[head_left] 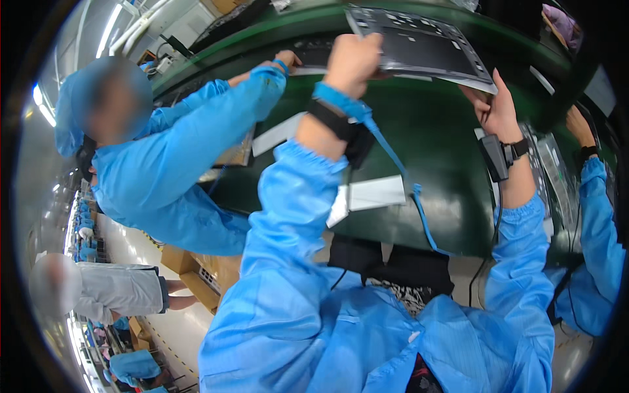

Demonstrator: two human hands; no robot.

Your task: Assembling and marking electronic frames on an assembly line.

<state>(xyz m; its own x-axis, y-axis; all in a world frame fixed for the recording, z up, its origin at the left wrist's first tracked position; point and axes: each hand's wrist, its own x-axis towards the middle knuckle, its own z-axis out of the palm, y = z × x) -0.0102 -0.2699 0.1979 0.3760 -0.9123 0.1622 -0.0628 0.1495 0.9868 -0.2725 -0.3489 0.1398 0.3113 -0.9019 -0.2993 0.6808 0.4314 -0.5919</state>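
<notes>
My left hand [354, 64] is closed on the left edge of a flat, dark, laptop-sized panel [426, 52] with white stickers or patches on it. At the panel's near right corner is my right hand [499, 108], thumb up along the edge and fingers partly hidden at its underside. The panel is held raised and tilted above the far part of the green bench [452, 164]. A blue wrist strap [344, 101] circles my left wrist, and its cord hangs down over the bench. Black devices are strapped to both my wrists.
A white sheet [377, 196] lies near the bench's front edge, between my arms. Dark panels and clear plastic pieces [557, 167] lie to the right. A blue-clad co-worker [170, 157] reaches in at the left; another co-worker's arm [599, 216] is at the right.
</notes>
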